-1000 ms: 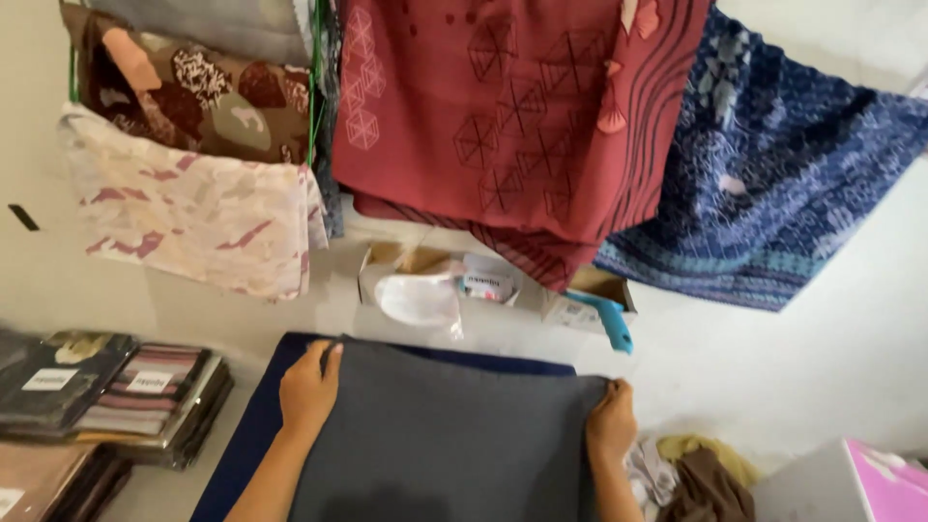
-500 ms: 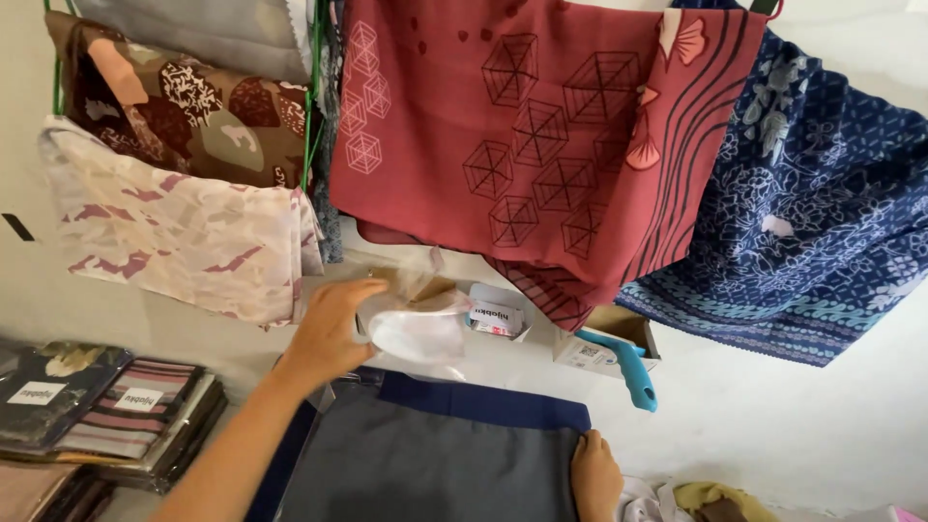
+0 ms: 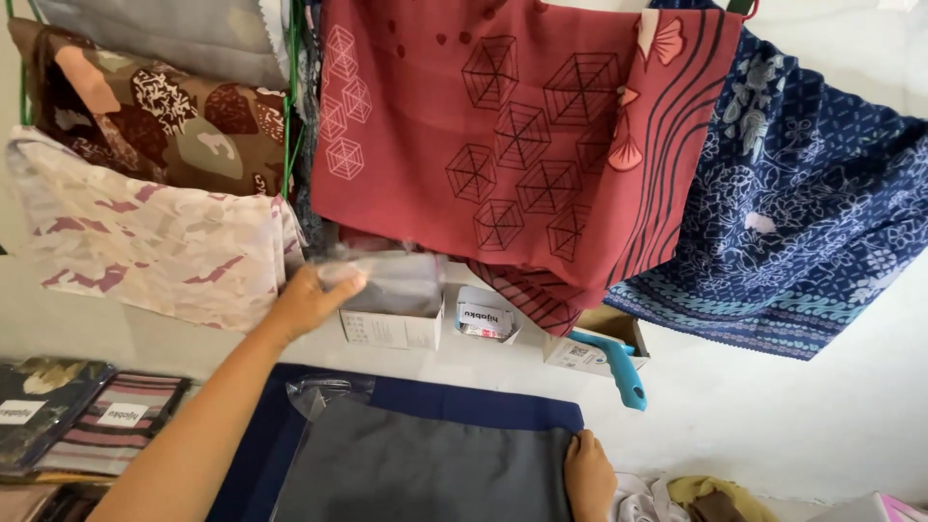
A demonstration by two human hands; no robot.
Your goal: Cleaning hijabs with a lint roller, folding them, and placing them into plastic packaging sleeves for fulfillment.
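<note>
My left hand (image 3: 307, 300) is raised to the white box (image 3: 391, 327) under the hanging cloths. Its fingers pinch a clear plastic bag (image 3: 387, 275) that sticks out of the box top. My right hand (image 3: 588, 476) lies flat on the right edge of a folded grey cloth (image 3: 425, 469). The grey cloth rests on a dark blue cloth (image 3: 464, 408), with a clear plastic sheet (image 3: 327, 394) showing at its upper left corner.
Red (image 3: 522, 135), blue patterned (image 3: 802, 222), brown (image 3: 155, 116) and pale pink (image 3: 145, 242) cloths hang above. A small white label box (image 3: 483, 317) and a cardboard box with a blue-handled tool (image 3: 619, 367) stand by the wall. Packed folded cloths (image 3: 87, 420) are stacked at left.
My left hand left the grey cloth, rose to the white box and took hold of the clear plastic bag. My right hand stayed on the cloth's right edge.
</note>
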